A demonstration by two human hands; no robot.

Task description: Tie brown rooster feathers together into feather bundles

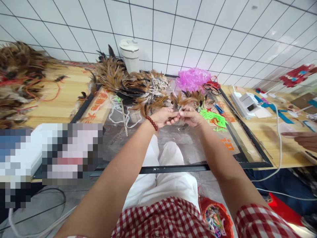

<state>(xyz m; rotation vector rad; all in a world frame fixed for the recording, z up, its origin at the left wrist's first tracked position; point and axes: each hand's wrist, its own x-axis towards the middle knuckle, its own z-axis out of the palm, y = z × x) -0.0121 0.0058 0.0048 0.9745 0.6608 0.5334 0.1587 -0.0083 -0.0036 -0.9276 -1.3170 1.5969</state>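
My left hand [166,116], with a red bead bracelet at the wrist, and my right hand [192,117] meet over the glass tabletop [188,145]. Both pinch the base of a small bundle of brown feathers [182,100] that fans away from me. The fingers of both hands are closed on the bundle's stem. A large heap of brown and black feathers [133,86] lies just beyond my left hand. Bright green cord strands [214,118] lie beside my right hand.
A white lidded cup [129,54] stands by the tiled wall. A pink plastic bag [192,79] sits behind the feathers. More feathers [17,77] pile up at far left. A white device [245,104] with a cable lies right. Another person's hand [305,138] rests at the right edge.
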